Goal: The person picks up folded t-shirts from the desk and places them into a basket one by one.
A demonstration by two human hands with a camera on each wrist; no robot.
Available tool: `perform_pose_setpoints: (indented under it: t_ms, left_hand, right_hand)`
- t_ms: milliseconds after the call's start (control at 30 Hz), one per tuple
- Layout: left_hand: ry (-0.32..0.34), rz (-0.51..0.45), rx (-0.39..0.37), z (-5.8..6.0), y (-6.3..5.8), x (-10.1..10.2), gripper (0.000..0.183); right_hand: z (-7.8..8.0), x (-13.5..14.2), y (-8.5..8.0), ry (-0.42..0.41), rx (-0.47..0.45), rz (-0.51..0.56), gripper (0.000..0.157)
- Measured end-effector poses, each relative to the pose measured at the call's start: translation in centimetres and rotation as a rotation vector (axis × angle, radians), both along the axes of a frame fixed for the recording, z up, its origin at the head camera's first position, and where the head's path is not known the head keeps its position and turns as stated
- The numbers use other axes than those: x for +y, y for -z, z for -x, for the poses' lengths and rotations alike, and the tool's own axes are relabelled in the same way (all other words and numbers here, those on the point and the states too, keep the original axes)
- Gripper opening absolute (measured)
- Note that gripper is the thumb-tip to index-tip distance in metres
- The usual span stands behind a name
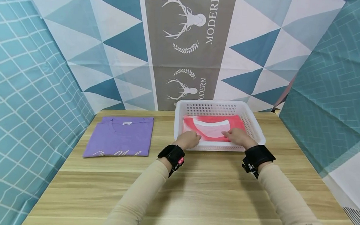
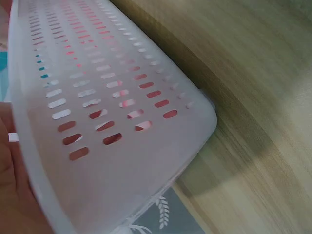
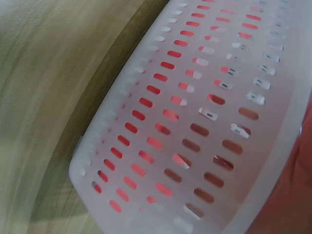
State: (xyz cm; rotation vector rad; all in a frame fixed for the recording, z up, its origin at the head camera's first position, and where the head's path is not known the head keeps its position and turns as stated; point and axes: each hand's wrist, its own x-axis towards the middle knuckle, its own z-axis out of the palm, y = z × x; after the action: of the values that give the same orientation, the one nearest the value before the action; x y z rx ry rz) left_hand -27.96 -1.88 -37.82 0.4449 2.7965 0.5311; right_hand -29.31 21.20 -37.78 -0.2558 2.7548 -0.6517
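Hands, left (image 1: 187, 139) and right (image 1: 240, 136) | reach forward into white basket (image 1: 217, 147), over red shirt (image 1: 210, 130) — grip: cannot tell

Folded purple shirt (image 1: 121, 136) on wooden table (image 1: 208, 194); deer-print cloth (image 1: 186, 55) behind.

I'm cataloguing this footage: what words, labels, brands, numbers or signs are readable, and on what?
"MODERN": grey wall panel, upper.
"MODERN": same panel, lower, first letter partly hidden by the white basket.
"AQUA", seemingly: right sleeve.
Unreadable: purple shirt's cut-off script and tiny neck label; left wristband's red tag; left sleeve's mark.
No numbers readable.
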Motion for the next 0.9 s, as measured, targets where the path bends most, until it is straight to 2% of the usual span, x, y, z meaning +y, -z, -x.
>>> perform_pose_setpoints:
  t_ms: [133,333,433,500,600,667,833,900]
  left_hand:
    - [-0.017,0.070,-0.070,0.2,0.0,0.3,0.050]
    - [-0.030,0.097,-0.147,0.6,0.1,0.4,0.054]
    - [-0.037,0.088,-0.140,0.7,0.2,0.5,0.053]
    - [-0.037,0.074,-0.104,0.6,0.3,0.5,0.052]
    - [-0.029,0.019,0.005,0.2,0.5,0.4,0.044]
    - [-0.026,-0.054,0.089,-0.3,0.6,0.2,0.036]
    - [-0.094,-0.376,0.247,-2.1,0.7,-1.0,0.024]
    - [-0.123,-0.509,0.316,-3.0,0.7,-1.6,0.025]
  right_hand:
    - [0.2,-0.6,0.2,-0.053,-0.095,-0.060,0.062]
    - [0.4,-1.2,0.4,-0.012,-0.193,-0.115,0.071]
    - [0.4,-1.3,0.4,-0.014,-0.184,-0.123,0.072]
    - [0.3,-1.4,0.3,-0.012,-0.156,-0.123,0.071]
    - [-0.4,-1.4,0.1,-0.009,-0.062,-0.109,0.066]
    - [-1.0,-1.7,0.0,0.009,0.043,-0.075,0.059]
    - [-3.5,-3.4,0.1,0.061,0.401,0.136,0.032]
    - [-4.6,-4.4,0.2,0.090,0.509,0.244,0.026]
